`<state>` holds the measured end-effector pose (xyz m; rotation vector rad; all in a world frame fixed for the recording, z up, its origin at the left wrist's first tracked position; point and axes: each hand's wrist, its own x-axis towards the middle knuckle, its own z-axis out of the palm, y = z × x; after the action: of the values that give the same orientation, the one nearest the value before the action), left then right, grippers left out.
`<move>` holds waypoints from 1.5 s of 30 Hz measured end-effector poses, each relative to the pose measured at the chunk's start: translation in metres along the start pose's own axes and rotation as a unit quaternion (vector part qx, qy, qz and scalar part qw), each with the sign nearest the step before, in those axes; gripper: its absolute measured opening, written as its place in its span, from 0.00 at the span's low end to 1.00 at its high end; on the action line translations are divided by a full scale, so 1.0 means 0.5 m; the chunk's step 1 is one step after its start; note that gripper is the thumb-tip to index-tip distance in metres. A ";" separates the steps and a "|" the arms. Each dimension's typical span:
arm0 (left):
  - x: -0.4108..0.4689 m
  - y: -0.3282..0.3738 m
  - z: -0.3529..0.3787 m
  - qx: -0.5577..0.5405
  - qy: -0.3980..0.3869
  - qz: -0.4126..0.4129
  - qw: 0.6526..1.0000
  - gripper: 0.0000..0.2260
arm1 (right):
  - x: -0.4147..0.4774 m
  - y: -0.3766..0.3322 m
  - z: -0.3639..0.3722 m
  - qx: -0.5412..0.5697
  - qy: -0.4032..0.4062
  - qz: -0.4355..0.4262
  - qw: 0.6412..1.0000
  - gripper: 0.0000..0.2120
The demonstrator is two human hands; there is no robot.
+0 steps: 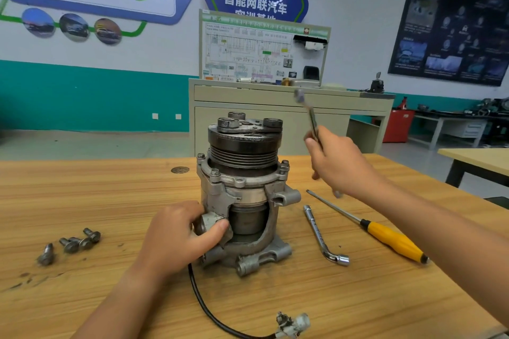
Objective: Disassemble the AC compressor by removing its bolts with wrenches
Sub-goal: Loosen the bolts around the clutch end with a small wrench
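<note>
The AC compressor (245, 190) stands upright on the wooden table (110, 297), pulley end up, with bolts still in its upper flange. My left hand (179, 237) grips its lower left housing. My right hand (336, 162) is raised to the right of the pulley and holds a slim metal wrench (309, 115) that points up and away, blurred. Several removed bolts (74, 243) lie on the table at the left.
An L-shaped socket wrench (322, 237) and a yellow-handled screwdriver (385, 234) lie to the right of the compressor. A black cable (209, 311) runs from the compressor's base to a white connector (292, 323) near the front edge. A cabinet with a display board (261, 49) stands behind the table.
</note>
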<state>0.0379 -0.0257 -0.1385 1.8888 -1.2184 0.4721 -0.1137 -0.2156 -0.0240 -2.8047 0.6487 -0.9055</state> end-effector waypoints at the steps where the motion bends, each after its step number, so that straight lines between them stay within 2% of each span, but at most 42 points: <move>1: -0.001 0.001 0.000 -0.001 0.001 0.000 1.000 0.27 | -0.020 -0.009 -0.012 -0.032 -0.017 -0.007 0.999 0.10; 7: -0.001 0.001 0.003 -0.006 0.007 -0.004 1.000 0.27 | -0.108 -0.052 -0.076 -0.238 -0.075 -0.036 0.968 0.05; 10: -0.001 0.000 0.002 -0.004 0.005 -0.005 1.000 0.27 | -0.113 -0.054 -0.077 -0.268 -0.083 -0.030 0.959 0.11; 18: -0.002 -0.001 0.003 -0.001 0.009 -0.005 1.000 0.28 | -0.107 -0.077 -0.077 -0.390 -0.137 -0.054 0.909 0.14; 26: -0.004 0.003 0.004 -0.016 0.017 -0.004 1.000 0.24 | -0.104 -0.071 -0.079 -0.464 -0.170 -0.088 0.865 0.26; 30: -0.005 0.004 0.005 -0.025 0.019 -0.003 0.999 0.20 | -0.092 -0.073 -0.097 -0.497 -0.178 -0.132 0.839 0.17; 34: -0.004 0.005 0.004 -0.027 0.019 -0.001 0.999 0.18 | -0.074 -0.074 -0.105 -0.534 -0.191 -0.183 0.803 0.16; 45: -0.006 0.004 0.007 -0.036 0.019 -0.005 0.999 0.19 | -0.008 0.021 -0.080 -0.503 -0.136 -0.225 0.823 0.12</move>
<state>0.0343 -0.0271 -0.1415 1.8168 -1.1843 0.4517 -0.1436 -0.2228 0.0039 -4.0516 0.5060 -0.1222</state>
